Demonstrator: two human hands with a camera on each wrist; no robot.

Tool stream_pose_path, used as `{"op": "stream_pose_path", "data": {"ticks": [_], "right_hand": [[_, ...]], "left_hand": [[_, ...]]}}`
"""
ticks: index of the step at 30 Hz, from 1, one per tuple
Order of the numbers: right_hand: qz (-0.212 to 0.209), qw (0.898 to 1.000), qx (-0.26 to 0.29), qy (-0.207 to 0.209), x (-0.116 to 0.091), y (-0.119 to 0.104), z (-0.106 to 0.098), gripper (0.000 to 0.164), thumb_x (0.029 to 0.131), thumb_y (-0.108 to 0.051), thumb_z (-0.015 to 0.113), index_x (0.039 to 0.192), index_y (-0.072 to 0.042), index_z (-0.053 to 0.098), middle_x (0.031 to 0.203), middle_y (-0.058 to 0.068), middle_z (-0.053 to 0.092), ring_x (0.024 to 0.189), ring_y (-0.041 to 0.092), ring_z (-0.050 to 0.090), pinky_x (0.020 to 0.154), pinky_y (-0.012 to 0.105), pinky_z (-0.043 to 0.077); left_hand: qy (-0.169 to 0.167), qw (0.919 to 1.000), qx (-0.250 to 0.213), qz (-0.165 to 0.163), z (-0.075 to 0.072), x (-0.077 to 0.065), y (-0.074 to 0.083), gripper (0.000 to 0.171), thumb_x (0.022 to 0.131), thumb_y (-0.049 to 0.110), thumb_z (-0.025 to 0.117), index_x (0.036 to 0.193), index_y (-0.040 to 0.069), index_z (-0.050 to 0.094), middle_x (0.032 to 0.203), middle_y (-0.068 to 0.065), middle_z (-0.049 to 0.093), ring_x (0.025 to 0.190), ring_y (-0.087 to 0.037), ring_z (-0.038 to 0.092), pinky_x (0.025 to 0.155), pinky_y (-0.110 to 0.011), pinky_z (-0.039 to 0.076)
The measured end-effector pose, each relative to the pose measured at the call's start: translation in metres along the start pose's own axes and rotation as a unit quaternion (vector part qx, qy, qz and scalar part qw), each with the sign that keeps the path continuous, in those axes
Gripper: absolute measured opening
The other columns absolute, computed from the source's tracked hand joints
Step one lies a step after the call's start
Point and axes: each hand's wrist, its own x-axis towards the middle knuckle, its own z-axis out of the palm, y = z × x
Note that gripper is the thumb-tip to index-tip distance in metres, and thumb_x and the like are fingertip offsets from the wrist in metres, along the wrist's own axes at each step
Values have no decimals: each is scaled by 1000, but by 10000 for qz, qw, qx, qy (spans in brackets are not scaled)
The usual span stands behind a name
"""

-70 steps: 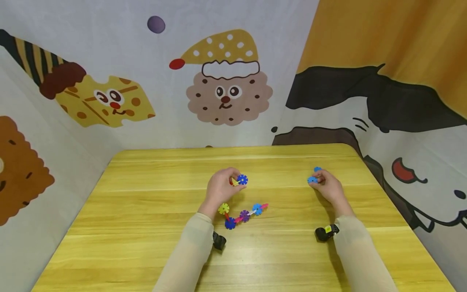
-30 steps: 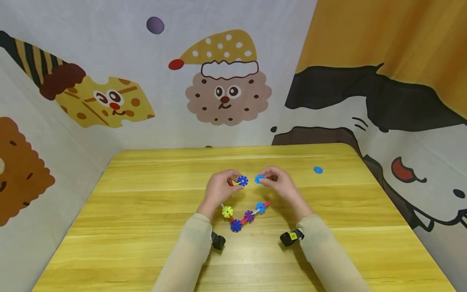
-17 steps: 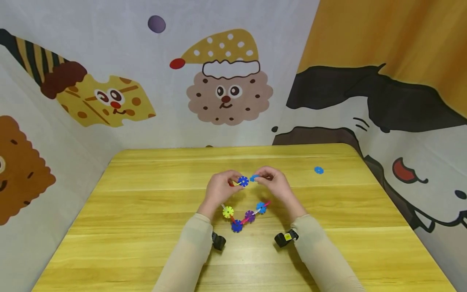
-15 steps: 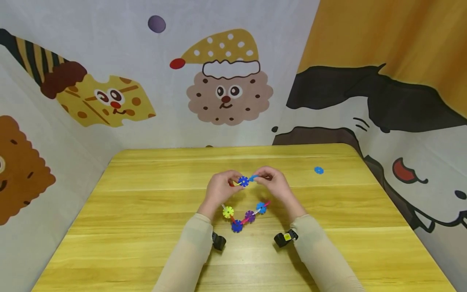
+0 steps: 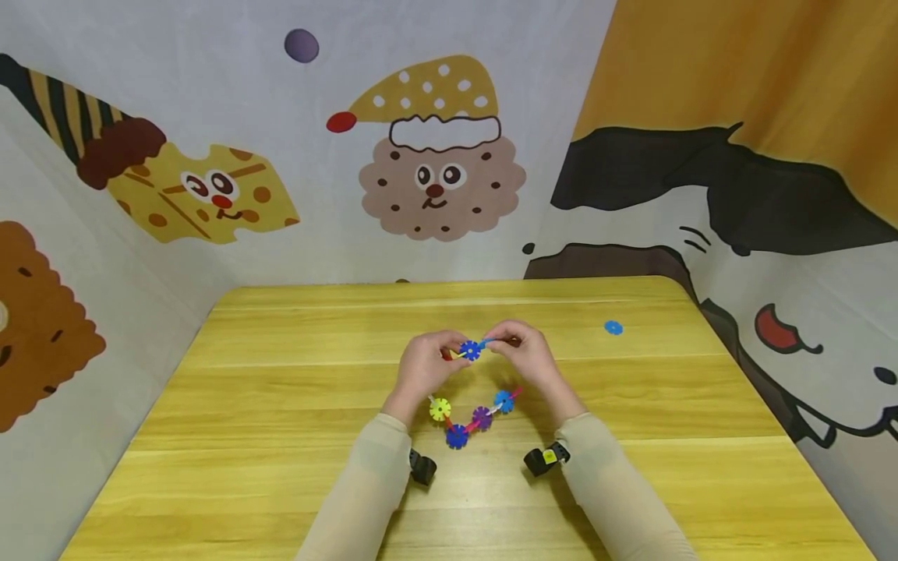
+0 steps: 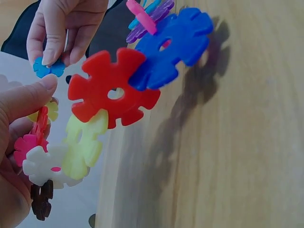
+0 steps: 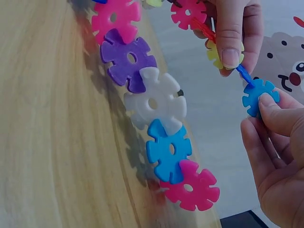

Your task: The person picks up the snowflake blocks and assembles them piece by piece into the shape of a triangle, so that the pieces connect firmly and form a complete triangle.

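My left hand [image 5: 423, 362] pinches a yellow notched snowflake disc [image 7: 212, 53] near the end of a linked chain. Beyond its fingertips stands a dark blue disc [image 5: 470, 351]. In my right hand [image 5: 528, 356], thumb and fingers pinch a light blue disc [image 7: 256, 95], its edge meeting the dark blue one; how deep the notches sit is unclear. The chain runs below the hands through white [image 6: 40, 164], pale yellow [image 6: 83, 147], red [image 6: 88, 97], purple [image 7: 116, 59] and other discs to a pink disc [image 7: 202, 190]. My left palm partly hides the upper links.
A single light blue disc [image 5: 613, 327] lies at the table's right rear. The wooden table [image 5: 245, 405] ends against a cartoon-printed cloth [image 5: 316, 257] behind. Each wrist carries a black camera, such as the left one [image 5: 423, 467].
My right hand has picked up a light blue disc at the right and carried it left. Its edge now meets the dark blue disc. The chain has shifted slightly right; my left hand barely moved.
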Motion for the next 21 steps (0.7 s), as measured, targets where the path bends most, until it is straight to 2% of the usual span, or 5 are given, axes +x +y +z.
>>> {"op": "stream_pose_path", "data": {"ticks": [4, 7, 11, 21], "right_hand": [[-98, 9999, -34, 102, -1, 0, 2, 5, 88, 5, 71, 93, 3, 72, 95, 16, 66, 87, 26, 63, 75, 22, 53], [-303, 9994, -42, 182, 0, 8, 4, 5, 86, 4, 73, 89, -1, 74, 93, 12, 66, 84, 20, 63, 74, 22, 54], [-479, 9987, 31, 160, 0, 12, 4, 6, 85, 6, 74, 87, 0, 74, 91, 11, 66, 83, 18, 62, 74, 23, 55], [-399, 9991, 84, -93, 1, 14, -4, 8, 86, 6, 73, 88, -1, 74, 91, 12, 67, 83, 15, 62, 73, 23, 55]], "left_hand": [[99, 9999, 6, 72, 1, -2, 1, 30, 80, 18, 85, 107, 10, 76, 91, -1, 74, 69, -10, 60, 61, -25, 49], [142, 9999, -4, 22, 2, -3, 1, 30, 79, 18, 85, 106, 10, 76, 91, -1, 74, 72, -11, 61, 63, -26, 51], [189, 9998, -12, -16, 3, -4, 3, 29, 78, 18, 86, 105, 9, 77, 91, -1, 74, 76, -13, 64, 66, -27, 53], [152, 9998, -27, 145, 4, -3, 4, 29, 78, 17, 85, 105, 8, 77, 92, -2, 75, 76, -14, 63, 67, -28, 53]]}}
